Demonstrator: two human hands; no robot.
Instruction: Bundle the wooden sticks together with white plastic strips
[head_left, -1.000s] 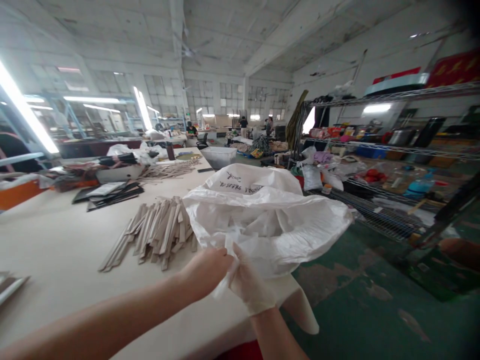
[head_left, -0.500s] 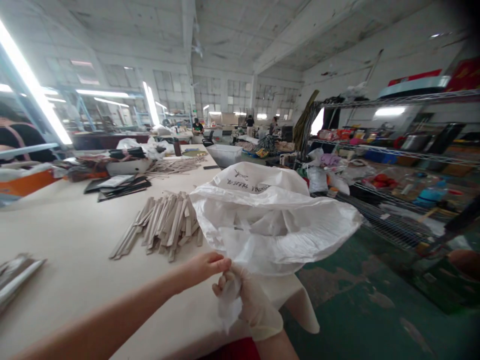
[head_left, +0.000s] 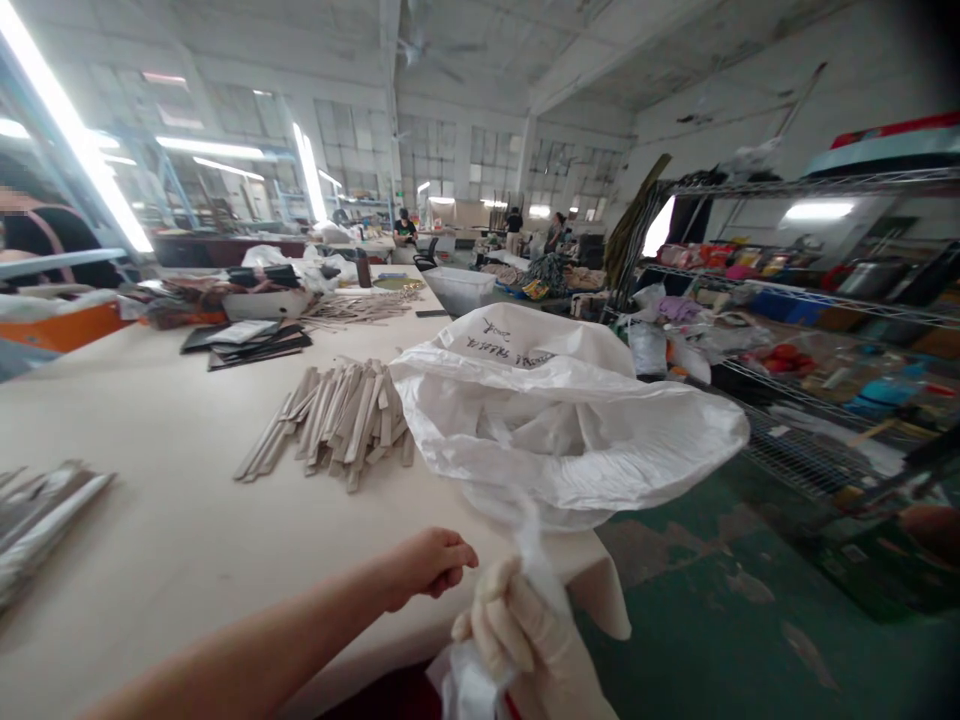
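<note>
My right hand (head_left: 517,620), in a pale glove, is closed around crumpled translucent plastic film (head_left: 469,685). A strip of film trails up past its fingers toward the sack. My bare left hand (head_left: 435,562) is held just left of it over the table, fingers curled in, nothing showing in them. Ahead of both hands a large white sack (head_left: 675,435) with black handwriting gapes at the table's right edge. To its left on the table lies a loose pile of flat grey-beige strips (head_left: 349,415).
More strips, apparently wrapped in plastic, lie at the left edge (head_left: 49,525) of the cream table (head_left: 180,510). Black flat pieces (head_left: 247,343) sit farther back. A white bin (head_left: 457,288) stands beyond. Wire shelving (head_left: 810,290) fills the right side. Other people are in the background.
My hands were together at the plastic film; now they are apart. My right hand has come down and nearer with the film, and the view has shifted slightly left.
</note>
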